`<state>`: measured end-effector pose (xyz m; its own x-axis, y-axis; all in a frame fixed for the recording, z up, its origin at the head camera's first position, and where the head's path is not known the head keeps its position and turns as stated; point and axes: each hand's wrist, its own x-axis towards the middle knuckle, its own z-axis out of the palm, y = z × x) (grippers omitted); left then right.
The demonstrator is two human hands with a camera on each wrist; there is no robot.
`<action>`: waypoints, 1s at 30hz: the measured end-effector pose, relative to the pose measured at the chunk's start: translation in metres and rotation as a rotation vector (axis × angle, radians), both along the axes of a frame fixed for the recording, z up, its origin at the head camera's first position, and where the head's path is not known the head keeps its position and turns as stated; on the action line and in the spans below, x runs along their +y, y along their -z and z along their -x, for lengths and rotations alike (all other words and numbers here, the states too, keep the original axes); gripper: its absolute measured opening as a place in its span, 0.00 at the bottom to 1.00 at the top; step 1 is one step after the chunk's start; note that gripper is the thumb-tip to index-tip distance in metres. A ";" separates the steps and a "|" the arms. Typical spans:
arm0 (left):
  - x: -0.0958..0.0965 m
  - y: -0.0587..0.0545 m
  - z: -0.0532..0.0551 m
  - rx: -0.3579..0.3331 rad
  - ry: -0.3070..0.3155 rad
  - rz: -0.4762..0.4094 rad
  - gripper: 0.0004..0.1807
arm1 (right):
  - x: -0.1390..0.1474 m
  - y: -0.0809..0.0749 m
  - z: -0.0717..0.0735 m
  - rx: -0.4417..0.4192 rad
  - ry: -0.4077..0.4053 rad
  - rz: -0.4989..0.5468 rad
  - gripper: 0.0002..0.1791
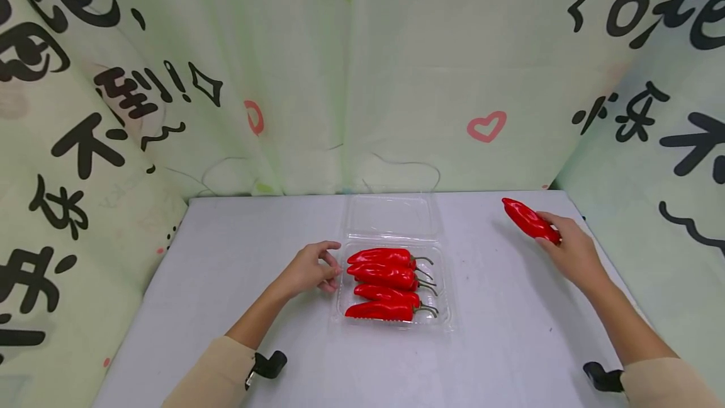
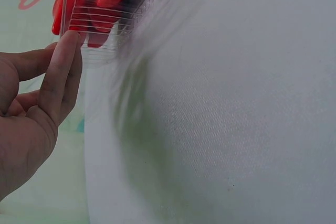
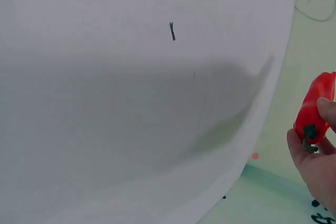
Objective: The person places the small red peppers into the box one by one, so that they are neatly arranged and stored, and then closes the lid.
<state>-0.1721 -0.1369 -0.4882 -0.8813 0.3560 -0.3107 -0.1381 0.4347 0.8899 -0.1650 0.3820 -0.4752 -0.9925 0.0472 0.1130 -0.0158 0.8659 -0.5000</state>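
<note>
Several red peppers (image 1: 384, 277) with green stems lie side by side in a clear plastic box (image 1: 444, 294), stems toward the right. Its transparent lid (image 1: 391, 216) is folded back behind it. At the box's left rim, my left hand (image 1: 314, 267) touches the edge with its fingertips; in the left wrist view the fingers are fairly straight against the ribbed side wall. Above the far right of the table, my right hand (image 1: 572, 250) grips another red pepper (image 1: 528, 218) between thumb and fingers. That pepper's green stem shows in the right wrist view.
A white table (image 1: 487, 345) spreads beneath both hands. Pale green curtains (image 1: 408, 93) with black lettering and a red heart stand behind and on both sides. A small dark scrap (image 3: 172, 31) lies on the table surface.
</note>
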 end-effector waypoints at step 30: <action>0.001 0.000 0.001 -0.002 -0.018 0.015 0.33 | -0.110 -0.036 -0.035 0.184 -0.364 -0.017 0.35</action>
<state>-0.1729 -0.1357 -0.4877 -0.8868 0.3354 -0.3178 -0.1482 0.4450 0.8832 -0.1295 0.2719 -0.4391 -0.9072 -0.3068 0.2878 -0.4105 0.7952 -0.4463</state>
